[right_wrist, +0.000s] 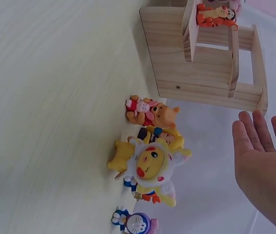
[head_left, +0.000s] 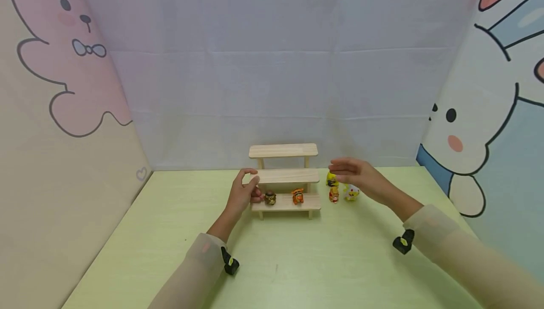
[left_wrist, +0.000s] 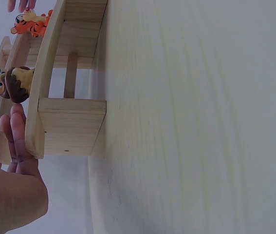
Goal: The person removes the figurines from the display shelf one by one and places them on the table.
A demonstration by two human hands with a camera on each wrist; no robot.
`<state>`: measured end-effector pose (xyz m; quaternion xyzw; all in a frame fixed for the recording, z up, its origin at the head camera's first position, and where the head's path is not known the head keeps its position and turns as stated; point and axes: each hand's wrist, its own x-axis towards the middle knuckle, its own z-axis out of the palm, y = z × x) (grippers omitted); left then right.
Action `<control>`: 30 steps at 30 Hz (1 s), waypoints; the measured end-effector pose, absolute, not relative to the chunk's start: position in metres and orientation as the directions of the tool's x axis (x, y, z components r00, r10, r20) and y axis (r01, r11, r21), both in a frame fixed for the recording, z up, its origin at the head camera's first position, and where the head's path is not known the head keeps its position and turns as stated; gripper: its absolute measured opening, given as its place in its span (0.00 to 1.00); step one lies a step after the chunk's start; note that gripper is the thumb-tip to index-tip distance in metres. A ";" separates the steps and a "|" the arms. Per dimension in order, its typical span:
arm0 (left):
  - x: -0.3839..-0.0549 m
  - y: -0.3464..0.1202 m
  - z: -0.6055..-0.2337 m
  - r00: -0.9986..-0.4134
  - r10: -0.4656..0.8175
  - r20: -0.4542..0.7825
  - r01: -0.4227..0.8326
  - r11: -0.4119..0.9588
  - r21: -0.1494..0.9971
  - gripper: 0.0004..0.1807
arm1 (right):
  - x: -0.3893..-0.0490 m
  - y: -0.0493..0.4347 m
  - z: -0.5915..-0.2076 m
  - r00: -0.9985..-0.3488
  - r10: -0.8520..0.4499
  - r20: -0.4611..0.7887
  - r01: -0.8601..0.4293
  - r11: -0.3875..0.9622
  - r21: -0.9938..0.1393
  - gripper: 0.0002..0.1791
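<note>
A three-tier wooden display shelf (head_left: 285, 175) stands against the back wall. On its lowest tier sit an owl figurine (head_left: 270, 198) at the left and an orange tiger figurine (head_left: 298, 196) right of the middle. My left hand (head_left: 242, 193) is at the shelf's left end, thumb and index finger by the middle board. In the left wrist view, its other fingers (left_wrist: 18, 129) reach over the lowest board, tips right at the owl's base. My right hand (head_left: 361, 175) hovers over figurines right of the shelf, palm turned toward the shelf, fingers extended, holding nothing.
Right of the shelf stand a bear figurine (right_wrist: 150, 113) in red, a yellow figurine in a white hood (right_wrist: 147, 163) and a yellow-and-black figurine (head_left: 332, 179). A blue-and-white cat figurine (right_wrist: 135, 223) shows in the right wrist view. Patterned side walls flank the table (head_left: 280, 261).
</note>
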<state>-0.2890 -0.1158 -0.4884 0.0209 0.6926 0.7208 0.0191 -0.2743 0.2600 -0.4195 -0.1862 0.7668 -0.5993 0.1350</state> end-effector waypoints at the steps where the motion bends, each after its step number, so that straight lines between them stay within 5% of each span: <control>1: -0.289 -0.116 -0.489 -0.998 0.057 0.005 0.003 -0.038 0.999 0.14 | -0.273 0.258 -0.419 -0.893 -0.450 0.015 -0.126 0.216 -0.968 0.33; 30: -0.290 -0.117 -0.489 -0.998 0.063 0.010 0.008 -0.033 0.999 0.15 | -0.255 0.218 -0.442 -0.850 -0.526 -0.022 -0.099 0.202 -0.974 0.29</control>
